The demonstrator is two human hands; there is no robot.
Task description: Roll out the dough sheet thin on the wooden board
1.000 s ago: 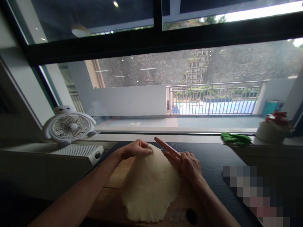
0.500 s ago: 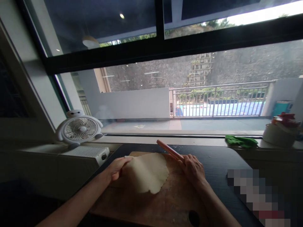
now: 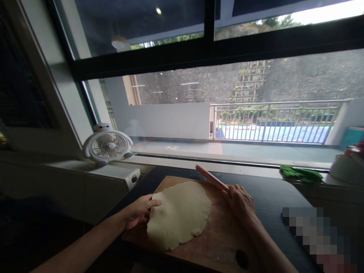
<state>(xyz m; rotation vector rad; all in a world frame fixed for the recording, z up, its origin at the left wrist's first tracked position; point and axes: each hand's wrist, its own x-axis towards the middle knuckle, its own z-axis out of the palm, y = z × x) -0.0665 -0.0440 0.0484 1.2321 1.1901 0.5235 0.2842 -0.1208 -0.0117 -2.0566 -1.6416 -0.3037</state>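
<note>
A flat, pale sheet of dough (image 3: 182, 214) with a ragged edge lies on a wooden cutting board (image 3: 218, 239). My left hand (image 3: 142, 210) pinches the dough's left edge, thumb on top and the other fingers underneath, partly hidden. To the right, my right hand (image 3: 240, 199) is closed over one end of a slim wooden rolling pin (image 3: 212, 178). The pin slants away to the upper left, past the board's far right corner, and is apart from the dough.
The board rests on a dark table (image 3: 264, 201). Beyond it are a window sill with a green cloth (image 3: 301, 174) and a whitish pot (image 3: 345, 167). A white fan (image 3: 109, 146) stands at the left above a vented white unit (image 3: 116, 172). A blurred patch (image 3: 315, 235) covers the right side.
The dough's left part, raised and smeared by motion before, now lies flatter and spread out on the board. My right hand keeps the rolling pin at the same side. The view has shifted slightly left.
</note>
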